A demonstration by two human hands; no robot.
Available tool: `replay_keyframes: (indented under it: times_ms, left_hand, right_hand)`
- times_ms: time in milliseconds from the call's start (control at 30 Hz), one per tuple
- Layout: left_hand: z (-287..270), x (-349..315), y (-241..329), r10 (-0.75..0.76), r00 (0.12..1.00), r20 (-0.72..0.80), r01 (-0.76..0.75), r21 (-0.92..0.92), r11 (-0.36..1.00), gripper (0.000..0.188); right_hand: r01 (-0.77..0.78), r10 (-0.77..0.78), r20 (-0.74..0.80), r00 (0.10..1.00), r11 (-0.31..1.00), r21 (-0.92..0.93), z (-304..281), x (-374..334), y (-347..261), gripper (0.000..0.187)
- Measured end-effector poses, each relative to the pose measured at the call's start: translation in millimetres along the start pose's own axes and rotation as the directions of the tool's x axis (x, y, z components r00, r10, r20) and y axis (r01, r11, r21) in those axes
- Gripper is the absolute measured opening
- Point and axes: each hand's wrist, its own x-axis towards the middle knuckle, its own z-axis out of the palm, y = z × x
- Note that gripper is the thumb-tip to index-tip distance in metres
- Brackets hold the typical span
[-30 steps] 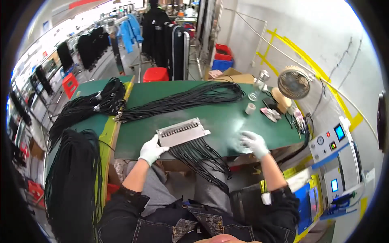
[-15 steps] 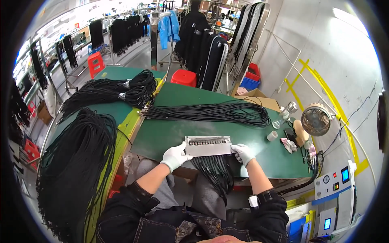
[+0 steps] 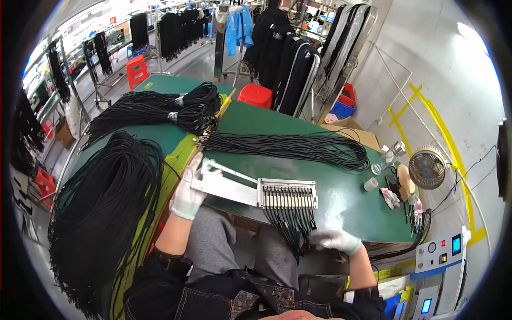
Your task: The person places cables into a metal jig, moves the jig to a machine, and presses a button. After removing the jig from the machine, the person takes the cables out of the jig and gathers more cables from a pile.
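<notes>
A metal clamping fixture (image 3: 314,198) lies on the near edge of the green table, with a row of black cable ends side by side in it. Its hinged lid (image 3: 229,191) is swung out to the left. My white-gloved left hand (image 3: 189,189) grips the lid's far left end. From the fixture, black cables (image 3: 285,226) hang over the table edge toward my lap. My right hand (image 3: 337,241), also gloved, is just right of these cables with fingers stretched toward them; it is slightly blurred, and whether it touches them is unclear.
A long bundle of black cables (image 3: 288,149) lies across the table (image 3: 240,117). More bundles (image 3: 112,213) cover the left side. A glass bottle (image 3: 388,157), a white cup (image 3: 370,184) and a fan (image 3: 428,167) stand at right, above a control box (image 3: 440,250).
The fixture's lid has swung open to the left in my left hand, exposing the cable row. My right hand has left the fixture's right end and moved down beside the hanging cables.
</notes>
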Motion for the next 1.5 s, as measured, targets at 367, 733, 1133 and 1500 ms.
replay_keyframes:
  times_ms: [367,733,1133,1500]
  left_hand:
    - [-15,-5,-44,-0.154,0.914,0.376,-0.396,0.741,-0.542,0.081]
    - [-11,14,-87,-0.347,0.867,0.358,-0.498,0.640,-0.585,0.089]
    - [-9,20,-83,-0.343,0.856,0.386,-0.517,0.637,-0.572,0.086]
    - [68,-45,-130,-0.707,0.603,0.369,-0.196,0.928,0.317,0.089]
  right_hand:
    - [0.147,-0.116,-0.114,0.987,0.935,0.322,30,45,87,0.070]
    - [0.322,-0.278,-0.170,0.946,0.876,0.360,106,94,5,0.049]
    - [0.167,-0.132,-0.105,0.986,0.691,0.704,133,55,43,0.032]
    - [0.230,-0.187,-0.151,0.971,0.902,0.364,110,11,-7,0.026]
